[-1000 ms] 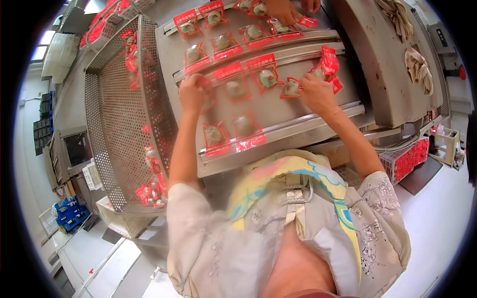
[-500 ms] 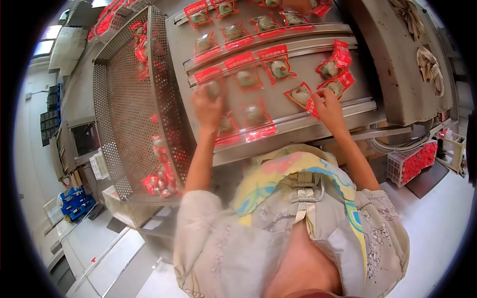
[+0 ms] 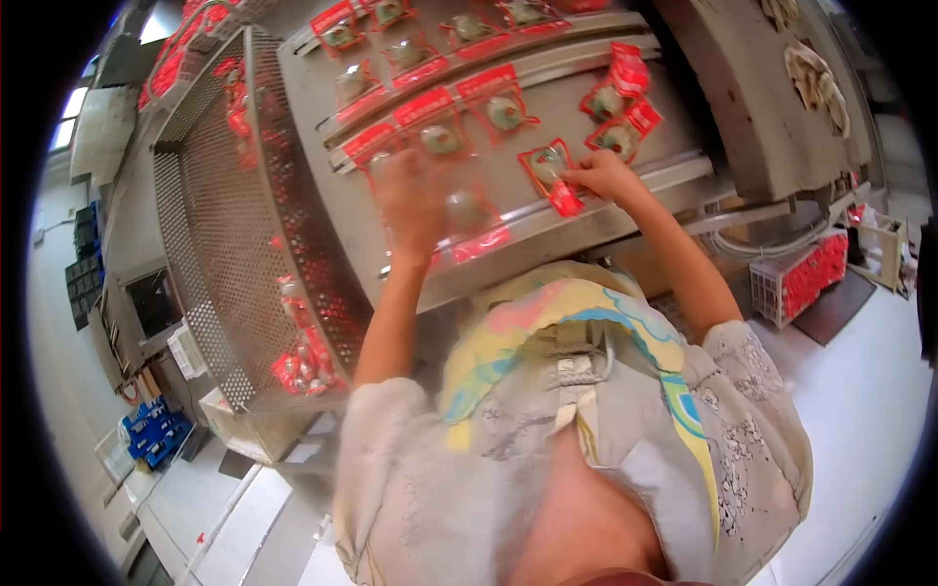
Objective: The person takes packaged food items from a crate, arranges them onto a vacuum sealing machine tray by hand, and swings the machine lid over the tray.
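A red-and-clear pouch with a round pale green item inside lies near the front metal rail. My right hand pinches its right side between thumb and fingers. To the left, my left hand is smeared by motion, over the steel table between two rows of pouches. Close to it are a pouch partly behind the fingers and a blurred pouch in the front row. Two overlapping pouches lie just beyond my right hand. More pouches line the second rail.
A perforated metal basket with red pouches inside stands left of the steel table. A metal housing with cloth gloves on it borders the right side. A white crate of red packs sits lower right.
The view has shifted, so the table appears farther left and up. My left hand has moved rightward relative to the pouches. My right hand keeps its pinch, and its pouch has turned slightly.
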The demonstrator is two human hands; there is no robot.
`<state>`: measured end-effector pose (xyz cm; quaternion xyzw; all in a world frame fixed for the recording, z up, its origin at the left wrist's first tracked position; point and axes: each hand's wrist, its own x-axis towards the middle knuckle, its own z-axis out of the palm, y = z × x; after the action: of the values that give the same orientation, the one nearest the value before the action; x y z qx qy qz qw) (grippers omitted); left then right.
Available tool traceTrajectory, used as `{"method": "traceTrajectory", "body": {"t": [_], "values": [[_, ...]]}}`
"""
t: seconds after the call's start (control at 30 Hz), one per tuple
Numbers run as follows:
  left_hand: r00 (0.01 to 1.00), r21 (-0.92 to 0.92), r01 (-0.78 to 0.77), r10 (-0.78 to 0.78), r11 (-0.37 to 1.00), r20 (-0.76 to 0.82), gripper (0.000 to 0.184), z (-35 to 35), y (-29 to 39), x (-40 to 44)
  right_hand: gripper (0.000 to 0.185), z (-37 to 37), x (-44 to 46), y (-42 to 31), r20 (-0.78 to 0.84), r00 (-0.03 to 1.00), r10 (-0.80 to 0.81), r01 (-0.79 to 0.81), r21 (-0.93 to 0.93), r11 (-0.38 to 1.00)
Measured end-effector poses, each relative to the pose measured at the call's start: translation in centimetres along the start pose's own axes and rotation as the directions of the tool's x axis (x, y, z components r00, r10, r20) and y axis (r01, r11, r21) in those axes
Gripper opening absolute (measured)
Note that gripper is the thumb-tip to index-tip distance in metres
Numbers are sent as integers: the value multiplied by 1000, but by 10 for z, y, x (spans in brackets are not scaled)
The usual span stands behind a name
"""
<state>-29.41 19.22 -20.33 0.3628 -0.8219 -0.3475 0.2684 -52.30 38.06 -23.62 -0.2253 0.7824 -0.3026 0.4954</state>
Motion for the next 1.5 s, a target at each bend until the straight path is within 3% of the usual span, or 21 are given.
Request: {"method": "traceTrajectory", "body": {"t": [0.03, 0.07, 0.1, 0.13, 0.23, 0.27, 0.37, 0.5, 0.6, 0.7, 0.73, 0.83, 0.93, 1.03, 1.23, 1.33, 1.43, 1.5], "values": [[975, -203, 139, -98, 969, 197, 41, 10, 15, -6, 35, -1, 2, 0, 34, 999, 38, -40, 92, 995], [954, 51, 155, -163, 987, 251, 35, 42, 1, -17, 35, -2, 3, 0, 71, 995, 66, -78, 184, 980], [912, 11, 163, -155, 987, 380, 35, 57, 13, -21, 35, -2, 2, -1, 87, 993, 85, -103, 224, 969], [700, -250, 581, -319, 775, 639, 36, 66, 25, -23, 36, -2, 1, -3, 105, 989, 101, -125, 264, 956], [390, -153, 852, -412, 500, 823, 32, 94, 38, -14, 38, -3, 0, -4, 121, 985, 122, -152, 281, 948], [342, -124, 875, -416, 468, 842, 22, 100, 37, -11, 37, -4, 0, -3, 114, 984, 140, -166, 268, 949], [171, -90, 977, -453, 195, 875, 15, 104, 37, -4, 37, -9, -8, -7, 175, 969, 172, -221, 314, 923], [97, -10, 973, -369, 229, 924, 13, 110, 17, -1, 31, -16, -7, 10, 329, 938, 108, -236, 379, 895], [150, -3, 901, -305, 433, 941, 16, 111, 8, 4, 28, -18, 6, 20, 333, 939, 89, -176, 241, 954], [566, -89, 485, -234, 870, 790, 23, 71, 30, 6, 26, -13, 11, 24, 95, 977, -191, 175, 156, 972], [669, -75, 372, -211, 925, 713, 30, 66, 28, 6, 27, -13, 12, 21, 19, 954, -300, 300, -152, 942], [804, 215, -49, -90, 975, 588, 37, 56, 27, 0, 27, 15, 15, 9, -124, 909, -398, 329, -373, 868], [855, 370, -143, -74, 918, 514, 45, 62, 18, -12, 28, 22, 20, 10, -110, 931, -348, 275, -416, 867], [786, 551, -84, -284, 830, 548, 51, 71, 20, -15, 28, 22, 25, 17, -63, 931, -360, 294, -454, 841], [747, 389, -32, -236, 921, 621, 49, 58, 28, -8, 27, 0, 29, -4, 241, 932, -271, 358, -487, 797], [782, 405, 231, -416, 885, 465, 41, 69, 21, -8, 27, -4, 34, -4, 276, 933, -232, 338, -442, 831], [859, 441, 104, -304, 892, 411, 33, 70, 23, -15, 24, 0, 31, 4, 243, 928, -282, 361, -402, 842], [804, 517, 30, -328, 855, 496, 32, 69, 31, -16, 24, 2, 24, 7, 192, 936, -294, 349, -412, 842]]}}
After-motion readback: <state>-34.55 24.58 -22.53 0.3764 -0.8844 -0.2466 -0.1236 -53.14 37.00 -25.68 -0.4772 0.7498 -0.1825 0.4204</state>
